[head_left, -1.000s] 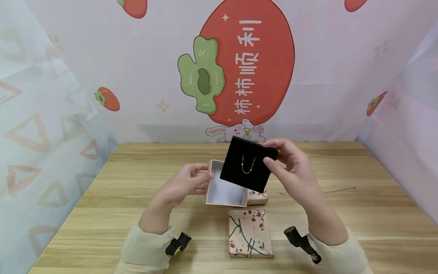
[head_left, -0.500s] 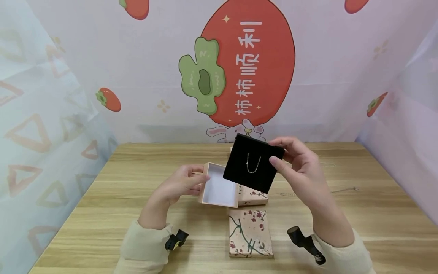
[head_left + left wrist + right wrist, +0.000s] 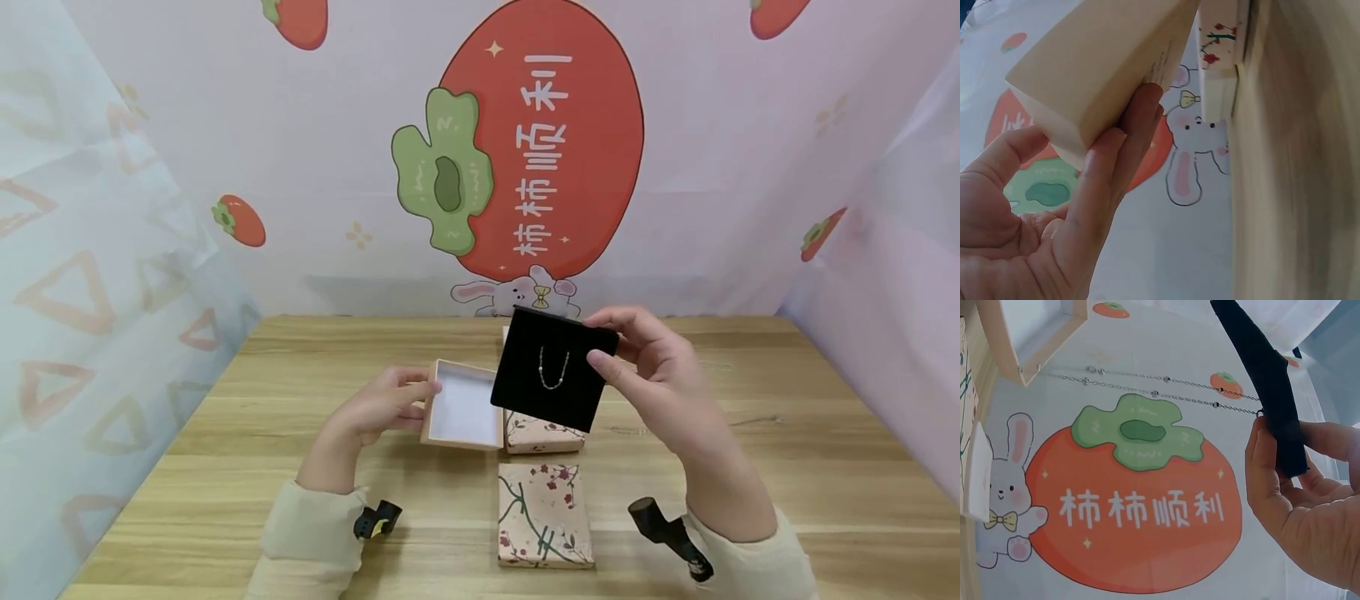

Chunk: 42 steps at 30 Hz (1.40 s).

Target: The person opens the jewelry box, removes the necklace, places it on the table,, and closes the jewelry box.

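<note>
My right hand (image 3: 660, 375) pinches a square black jewelry pad (image 3: 525, 383) by its right edge, fingers behind and thumb on the front. A short loop of a thin silver necklace (image 3: 553, 385) shows on the pad's face. In the right wrist view, two long beaded strands of the necklace (image 3: 1154, 394) hang from the back of the pad (image 3: 1272, 394). My left hand (image 3: 382, 408) grips the left side of a shallow box base (image 3: 468, 412) with a bare white inside, tilted and held left of the pad. Its underside (image 3: 1104, 62) faces the left wrist camera.
Below the pad lies a floral box (image 3: 543, 437), partly hidden. Nearer the front lies a floral lid or box (image 3: 546, 517). Fine chains (image 3: 757, 420) lie on the wooden table (image 3: 247, 467) at right. A printed cloth (image 3: 337, 125) stands behind.
My left hand has moved left with the box base, which has drawn away from behind the pad. My right hand and the pad have shifted slightly right.
</note>
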{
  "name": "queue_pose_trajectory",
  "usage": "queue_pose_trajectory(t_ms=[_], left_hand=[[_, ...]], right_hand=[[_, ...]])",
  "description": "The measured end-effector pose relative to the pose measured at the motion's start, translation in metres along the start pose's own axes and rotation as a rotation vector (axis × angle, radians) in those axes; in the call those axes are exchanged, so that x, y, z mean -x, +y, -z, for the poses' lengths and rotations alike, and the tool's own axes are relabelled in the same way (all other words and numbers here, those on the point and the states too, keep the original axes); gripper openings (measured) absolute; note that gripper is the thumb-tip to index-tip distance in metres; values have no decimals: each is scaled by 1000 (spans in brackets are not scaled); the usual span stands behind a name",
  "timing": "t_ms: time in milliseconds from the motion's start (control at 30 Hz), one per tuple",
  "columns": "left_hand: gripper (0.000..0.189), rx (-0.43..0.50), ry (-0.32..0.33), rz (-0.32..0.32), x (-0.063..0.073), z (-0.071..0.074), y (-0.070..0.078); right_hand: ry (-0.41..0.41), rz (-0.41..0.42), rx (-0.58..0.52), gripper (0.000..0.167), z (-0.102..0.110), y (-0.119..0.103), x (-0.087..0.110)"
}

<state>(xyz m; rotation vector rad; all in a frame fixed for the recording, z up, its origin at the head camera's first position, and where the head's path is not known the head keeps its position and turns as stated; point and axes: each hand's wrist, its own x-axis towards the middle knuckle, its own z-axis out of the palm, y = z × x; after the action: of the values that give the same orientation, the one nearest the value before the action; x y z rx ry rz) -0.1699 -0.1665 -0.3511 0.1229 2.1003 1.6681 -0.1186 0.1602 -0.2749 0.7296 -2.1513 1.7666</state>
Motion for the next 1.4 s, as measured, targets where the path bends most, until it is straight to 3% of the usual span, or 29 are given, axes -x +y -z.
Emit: queue_pose_trajectory(t_ms=[100, 200, 467, 733, 1067, 1233, 1400], left_hand=[[25, 13, 0, 31, -3, 6, -8], [21, -7, 15, 69, -5, 13, -15], [41, -83, 49, 132, -8, 20, -25], [52, -97, 22, 146, -10, 22, -32], [51, -210, 46, 163, -8, 19, -27], [55, -236, 67, 105, -6, 16, -17], [52, -334, 142, -53, 5, 6, 6]], right_hand=[[-29, -30, -17, 30, -2, 3, 1], [-40, -34, -52, 30, -4, 6, 2], [-37, -20, -85, 33, -1, 7, 2], [-58, -39, -81, 33, 2, 8, 2], [-89, -30, 2, 31, 1, 10, -3], [-112, -55, 45, 27, 2, 11, -4], [-138, -64, 57, 27, 2, 13, -4]])
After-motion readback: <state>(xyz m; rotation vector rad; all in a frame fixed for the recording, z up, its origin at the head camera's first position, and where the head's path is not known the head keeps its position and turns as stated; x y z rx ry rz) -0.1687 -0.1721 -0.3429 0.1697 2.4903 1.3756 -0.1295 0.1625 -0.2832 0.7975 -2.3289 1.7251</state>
